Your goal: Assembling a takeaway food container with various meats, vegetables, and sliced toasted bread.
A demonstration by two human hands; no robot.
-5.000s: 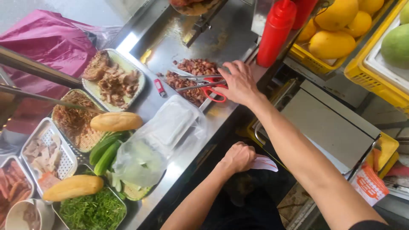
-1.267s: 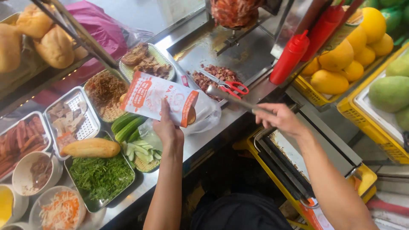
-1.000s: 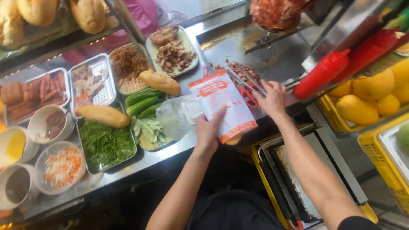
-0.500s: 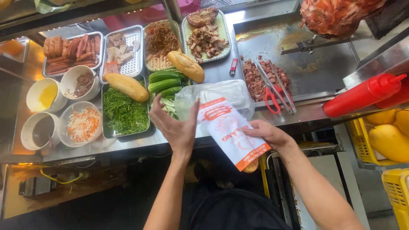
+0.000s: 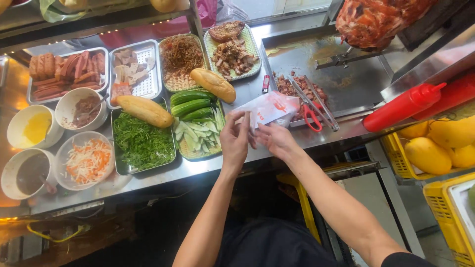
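Down below the head camera, both hands meet over the front edge of the steel surface (image 5: 148,180). The left hand (image 5: 234,141) and the right hand (image 5: 275,140) both hold a white paper bag with orange print (image 5: 269,108). The bag sits just above the hands, lying over a clear plastic box next to the meat tray. The left fingers (image 5: 243,121) are bent and pinch the near left corner of the bag. The right fingers (image 5: 261,129) are pressed together on the bag's near edge, right beside the left ones. Red-handled scissors (image 5: 310,114) and metal tongs (image 5: 321,106) lie just to the right of the bag, on the chopped meat. A tray of cucumbers (image 5: 195,123) is just to the left of the left hand. Two bread rolls (image 5: 213,85) rest across the trays. A tray of green herbs (image 5: 142,143) and a bowl of shredded carrot (image 5: 89,160) are farther left. A red squeeze bottle (image 5: 403,106) lies off to the right, well apart from the hands.
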